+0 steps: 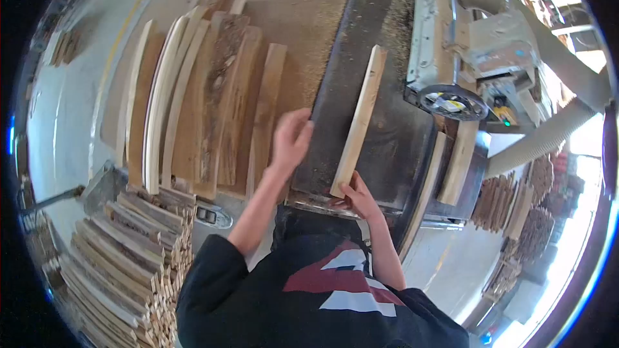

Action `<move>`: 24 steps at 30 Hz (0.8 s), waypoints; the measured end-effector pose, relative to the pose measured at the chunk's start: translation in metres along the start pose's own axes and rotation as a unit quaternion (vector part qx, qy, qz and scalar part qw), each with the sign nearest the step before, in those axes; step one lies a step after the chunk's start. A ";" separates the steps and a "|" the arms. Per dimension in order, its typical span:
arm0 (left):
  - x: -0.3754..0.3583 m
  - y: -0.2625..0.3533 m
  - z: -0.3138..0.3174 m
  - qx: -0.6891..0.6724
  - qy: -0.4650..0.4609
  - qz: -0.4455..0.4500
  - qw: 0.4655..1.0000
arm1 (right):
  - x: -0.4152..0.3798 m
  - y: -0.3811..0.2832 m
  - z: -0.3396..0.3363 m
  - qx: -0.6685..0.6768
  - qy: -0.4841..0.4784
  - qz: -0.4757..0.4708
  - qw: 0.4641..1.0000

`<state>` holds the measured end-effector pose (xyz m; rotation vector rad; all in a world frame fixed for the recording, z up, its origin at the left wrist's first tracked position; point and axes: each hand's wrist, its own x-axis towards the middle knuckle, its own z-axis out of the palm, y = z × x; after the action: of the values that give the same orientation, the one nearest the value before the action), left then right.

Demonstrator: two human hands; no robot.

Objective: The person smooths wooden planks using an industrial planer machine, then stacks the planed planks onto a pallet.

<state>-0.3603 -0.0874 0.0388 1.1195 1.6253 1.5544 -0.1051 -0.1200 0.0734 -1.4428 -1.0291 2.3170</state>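
A long, narrow light wood strip [361, 122] lies lengthwise on the dark machine table [396, 148]. At its near end my right hand [359, 198] grips it, thumb on top and fingers at its side. My left hand [293, 138] is raised to the left of the strip, over the table's left edge, with thumb and fingers apart and nothing in it. Just left of that hand is a brown board [267, 103], the rightmost of several boards laid side by side.
A machine with a black handwheel [453, 102] stands to the right, with ribbed hoses [538, 138] behind it. More strips [459, 161] lie at the table's right side. Stacked wood [122, 251] fills the lower left. Sawdust covers the far surface.
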 end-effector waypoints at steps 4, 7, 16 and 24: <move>0.015 -0.006 -0.061 0.240 0.038 0.091 0.966 | 0.021 -0.015 -0.007 0.083 -0.022 -0.014 0.996; -0.001 0.006 -0.081 0.253 0.024 0.074 0.964 | 0.051 -0.063 -0.018 0.089 -0.010 -0.067 0.994; -0.066 0.014 -0.073 0.348 0.034 -0.047 0.936 | 0.319 -0.346 -0.082 0.714 0.026 -0.315 0.625; -0.082 -0.030 -0.082 0.167 0.070 -0.099 0.978 | 0.189 -0.152 0.010 0.408 0.058 -0.234 0.880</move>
<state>-0.4000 -0.1962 0.0094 0.9928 2.0829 1.2857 -0.2323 0.0847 0.0453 -0.8471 -0.2285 1.8907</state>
